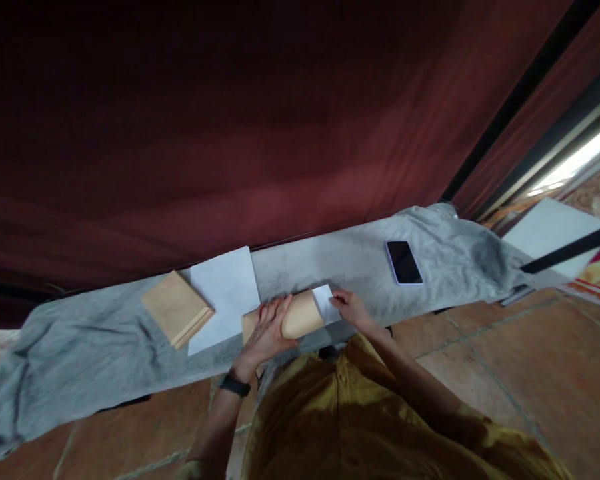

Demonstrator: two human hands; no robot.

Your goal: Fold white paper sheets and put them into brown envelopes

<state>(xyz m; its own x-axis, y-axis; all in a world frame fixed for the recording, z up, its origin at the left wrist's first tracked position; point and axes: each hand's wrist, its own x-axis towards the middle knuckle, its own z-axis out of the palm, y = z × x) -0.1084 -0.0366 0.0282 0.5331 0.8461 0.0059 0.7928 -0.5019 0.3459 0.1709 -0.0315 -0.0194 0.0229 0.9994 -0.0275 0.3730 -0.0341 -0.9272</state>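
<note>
In front of my body a brown paper envelope lies on the grey cloth, its upper side bowed up at the right end. My left hand rests across its left part, gripping it with the thumb along the near edge and the fingers toward the far edge. From the envelope's right end a white paper sticks out, the rest hidden inside. My right hand pinches the outer edge of that paper between thumb and fingers.
A long narrow bench is covered by a grey cloth. On it lie a stack of brown envelopes, white sheets and a phone. A dark red curtain hangs behind. A black bar crosses at right.
</note>
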